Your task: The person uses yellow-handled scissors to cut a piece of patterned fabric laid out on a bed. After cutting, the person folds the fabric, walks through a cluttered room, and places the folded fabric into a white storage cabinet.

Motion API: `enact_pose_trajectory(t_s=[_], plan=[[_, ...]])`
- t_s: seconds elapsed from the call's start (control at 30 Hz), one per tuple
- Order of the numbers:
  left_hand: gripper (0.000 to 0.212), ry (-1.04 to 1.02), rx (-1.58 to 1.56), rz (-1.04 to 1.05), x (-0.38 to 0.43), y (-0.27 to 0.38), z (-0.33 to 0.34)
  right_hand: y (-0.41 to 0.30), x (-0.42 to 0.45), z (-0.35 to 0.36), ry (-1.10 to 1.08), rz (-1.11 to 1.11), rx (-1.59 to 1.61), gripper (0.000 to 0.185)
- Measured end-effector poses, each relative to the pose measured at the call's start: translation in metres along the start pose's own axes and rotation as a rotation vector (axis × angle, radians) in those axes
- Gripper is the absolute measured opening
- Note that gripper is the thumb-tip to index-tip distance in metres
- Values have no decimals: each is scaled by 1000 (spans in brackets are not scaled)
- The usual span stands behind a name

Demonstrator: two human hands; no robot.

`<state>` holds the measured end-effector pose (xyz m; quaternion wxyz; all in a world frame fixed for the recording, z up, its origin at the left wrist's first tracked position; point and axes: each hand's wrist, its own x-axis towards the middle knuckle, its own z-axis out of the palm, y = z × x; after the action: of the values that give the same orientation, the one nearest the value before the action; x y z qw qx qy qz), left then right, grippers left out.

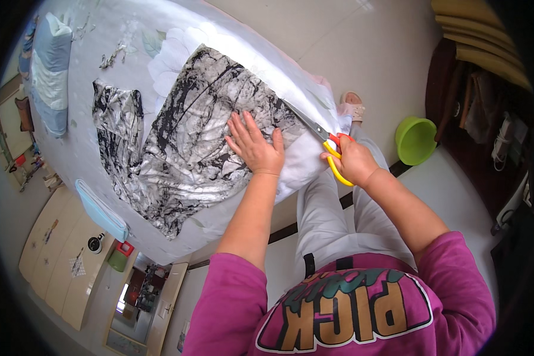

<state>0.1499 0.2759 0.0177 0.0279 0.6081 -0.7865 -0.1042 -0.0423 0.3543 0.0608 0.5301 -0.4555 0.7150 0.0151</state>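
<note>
A black, white and grey patterned cloth is spread on a bed with a pale floral sheet. My left hand rests flat on the cloth, fingers apart. Scissors with red and yellow handles are in my right hand, their blades pointing along the cloth's edge nearest that hand; whether the blades are parted is hard to tell. Another part of the patterned cloth lies bunched to the left; small scraps of like pattern lie beyond it.
A blue and white pillow or folded bedding lies at the bed's far left, and a folded light-blue cloth at its lower edge. A green basin stands on the floor at right, beside dark wooden furniture.
</note>
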Motion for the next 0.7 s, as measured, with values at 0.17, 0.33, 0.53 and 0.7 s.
enact_pose_trajectory(t_s=[0.17,0.33,0.53,0.7], plan=[[71,-2,4,5,-1,0,0,4,1,4,-15,1,9,54],[71,-10,6,-2,-1,1,0,6,1,1,-19,-28,79,56],[71,-22,8,-12,-1,0,0,-11,-11,-17,-70,56,132,57],[72,-13,7,-3,-1,1,0,-24,-12,-23,-40,78,101,53]])
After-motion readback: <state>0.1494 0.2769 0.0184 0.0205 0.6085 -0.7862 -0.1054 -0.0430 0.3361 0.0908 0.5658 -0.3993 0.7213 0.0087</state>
